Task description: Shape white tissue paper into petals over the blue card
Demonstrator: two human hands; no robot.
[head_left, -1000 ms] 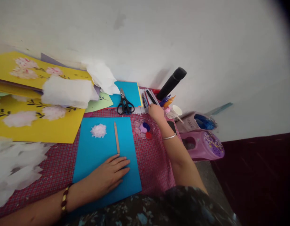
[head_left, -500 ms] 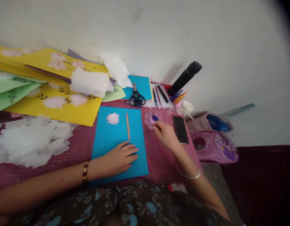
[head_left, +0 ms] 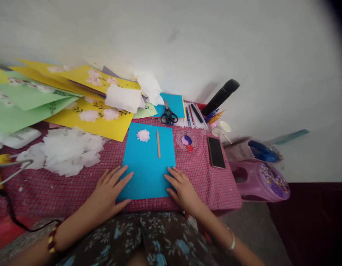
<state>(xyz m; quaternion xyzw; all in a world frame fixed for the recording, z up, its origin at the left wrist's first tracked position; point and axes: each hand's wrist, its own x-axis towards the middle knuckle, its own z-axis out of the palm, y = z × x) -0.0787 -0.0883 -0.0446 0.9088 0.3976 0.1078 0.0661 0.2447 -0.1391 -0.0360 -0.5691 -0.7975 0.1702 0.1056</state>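
Observation:
A blue sheet of paper [head_left: 148,173] lies on the checked tablecloth before me. My left hand [head_left: 111,188] rests open at its left edge, fingers spread over the border. On the opposite edge my right hand [head_left: 183,188] is also open, fingertips on the paper. Neither hand holds anything. A pale pink paper flower [head_left: 143,135] sits on the sheet's upper left part. Right of it lies a short wooden pencil [head_left: 158,145], point away from me. Beside the sheet, on the right, is a small clear palette [head_left: 186,141] with purple, pink and red paint.
White tissue pieces [head_left: 71,149] are heaped at left, below yellow and green flower-decorated sheets [head_left: 104,127]. Scissors [head_left: 169,115] and pens [head_left: 193,113] lie at the back. A phone [head_left: 216,152] is near the right edge; a pink stool [head_left: 251,181] stands beyond.
My right hand has left the paint palette and come down to the sheet's right edge. My left hand has slid from the sheet's middle to its left edge. The view has shifted left.

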